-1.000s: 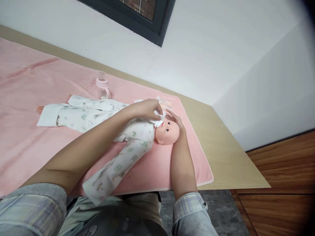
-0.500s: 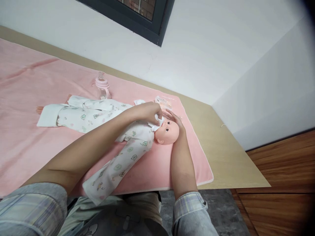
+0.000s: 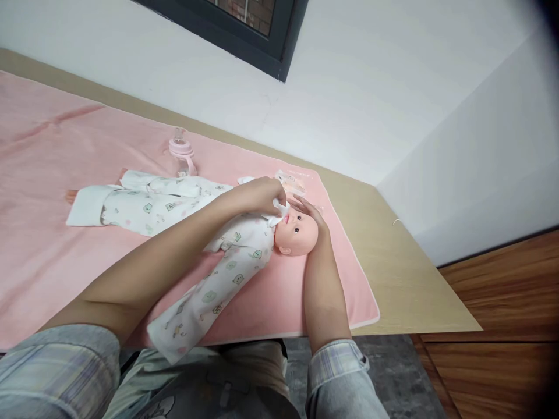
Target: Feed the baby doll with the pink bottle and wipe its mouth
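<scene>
A baby doll [image 3: 298,240] lies on its back on a pink blanket [image 3: 244,314], its head to the right. It wears a white suit [image 3: 131,203] printed with small animals, and one sleeve [image 3: 205,299] hangs over the near edge. Close to the doll's mouth and chin, my left hand [image 3: 267,196] pinches a white cloth [image 3: 279,210]. My right hand [image 3: 311,210] rests around the far side and top of the doll's head, fingers stretched out. The palm is partly hidden behind the head.
A pink baby bottle [image 3: 181,152] with a handle stands behind the doll's legs. Beyond my hands lies a small clear packet [image 3: 292,181]. The wooden table [image 3: 406,285] shows to the right of the blanket, with a white wall [image 3: 340,105] behind.
My left hand and the white cloth have shifted slightly left, off the doll's mouth, which now shows. My right hand stays at the head.
</scene>
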`<action>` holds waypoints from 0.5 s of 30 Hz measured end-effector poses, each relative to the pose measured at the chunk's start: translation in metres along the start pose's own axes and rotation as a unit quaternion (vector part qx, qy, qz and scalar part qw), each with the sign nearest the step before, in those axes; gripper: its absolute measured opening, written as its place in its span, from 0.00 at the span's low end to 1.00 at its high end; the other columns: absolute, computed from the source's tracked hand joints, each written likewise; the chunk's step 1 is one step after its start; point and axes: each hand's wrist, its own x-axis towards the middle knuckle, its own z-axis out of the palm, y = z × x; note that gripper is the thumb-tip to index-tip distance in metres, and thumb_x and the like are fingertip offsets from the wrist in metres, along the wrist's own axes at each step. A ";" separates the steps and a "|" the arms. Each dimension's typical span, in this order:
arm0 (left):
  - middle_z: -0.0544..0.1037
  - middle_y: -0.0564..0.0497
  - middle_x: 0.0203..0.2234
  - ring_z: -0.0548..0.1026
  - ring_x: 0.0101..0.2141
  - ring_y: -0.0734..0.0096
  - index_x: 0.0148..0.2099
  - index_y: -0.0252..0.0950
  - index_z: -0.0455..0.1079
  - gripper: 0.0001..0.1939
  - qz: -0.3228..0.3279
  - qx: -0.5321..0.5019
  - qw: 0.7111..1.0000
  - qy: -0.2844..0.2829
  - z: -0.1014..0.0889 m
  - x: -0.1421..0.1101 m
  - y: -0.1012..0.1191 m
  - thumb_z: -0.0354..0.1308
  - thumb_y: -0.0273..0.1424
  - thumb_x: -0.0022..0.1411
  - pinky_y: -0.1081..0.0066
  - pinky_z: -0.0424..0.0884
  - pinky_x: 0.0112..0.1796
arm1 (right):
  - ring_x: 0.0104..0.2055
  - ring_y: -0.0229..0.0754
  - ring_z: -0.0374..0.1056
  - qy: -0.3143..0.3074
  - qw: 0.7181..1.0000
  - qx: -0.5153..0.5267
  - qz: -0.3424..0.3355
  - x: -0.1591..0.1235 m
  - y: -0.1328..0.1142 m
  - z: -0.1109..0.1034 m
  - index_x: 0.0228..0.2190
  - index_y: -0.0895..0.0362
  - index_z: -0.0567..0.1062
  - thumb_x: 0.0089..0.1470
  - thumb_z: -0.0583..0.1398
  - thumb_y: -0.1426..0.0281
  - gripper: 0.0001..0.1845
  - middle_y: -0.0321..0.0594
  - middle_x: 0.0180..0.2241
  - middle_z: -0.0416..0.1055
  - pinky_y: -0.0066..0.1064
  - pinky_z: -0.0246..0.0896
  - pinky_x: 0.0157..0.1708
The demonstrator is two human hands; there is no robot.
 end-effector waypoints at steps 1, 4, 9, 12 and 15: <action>0.82 0.49 0.33 0.78 0.36 0.62 0.38 0.36 0.81 0.08 0.000 0.004 1.000 0.005 0.000 0.000 0.000 0.62 0.26 0.57 0.70 0.62 0.33 | 0.65 0.53 0.67 0.002 1.000 -0.001 0.002 0.000 0.000 0.000 0.48 0.45 0.75 0.52 0.67 0.54 0.22 0.37 0.53 0.78 0.56 0.61 0.67; 0.83 0.48 0.35 0.78 0.37 0.60 0.40 0.35 0.81 0.09 0.006 0.009 1.000 0.010 0.001 0.000 -0.002 0.61 0.26 0.58 0.69 0.62 0.33 | 0.64 0.52 0.68 0.007 1.000 -0.004 0.011 0.001 0.000 -0.001 0.48 0.46 0.75 0.52 0.67 0.55 0.22 0.37 0.54 0.78 0.56 0.61 0.67; 0.83 0.48 0.36 0.78 0.38 0.59 0.42 0.36 0.82 0.10 0.025 0.008 0.999 0.032 0.004 0.002 -0.004 0.61 0.28 0.59 0.69 0.63 0.34 | 0.64 0.52 0.67 0.005 1.000 -0.008 0.020 0.001 -0.001 -0.001 0.48 0.45 0.75 0.53 0.66 0.55 0.21 0.38 0.55 0.77 0.56 0.60 0.67; 0.83 0.49 0.34 0.78 0.36 0.61 0.41 0.37 0.82 0.10 0.039 0.005 0.998 0.041 0.007 0.003 -0.004 0.60 0.29 0.60 0.69 0.63 0.33 | 0.65 0.53 0.67 0.000 1.000 -0.015 0.016 0.001 0.000 -0.002 0.47 0.45 0.75 0.53 0.66 0.55 0.20 0.37 0.54 0.77 0.55 0.60 0.67; 0.84 0.49 0.36 0.79 0.37 0.61 0.41 0.37 0.82 0.10 0.044 0.000 0.998 0.046 0.010 0.005 -0.004 0.61 0.30 0.61 0.69 0.64 0.34 | 0.65 0.54 0.66 -0.005 1.000 -0.024 0.006 0.002 0.000 -0.002 0.48 0.44 0.75 0.53 0.66 0.53 0.22 0.36 0.51 0.78 0.54 0.61 0.67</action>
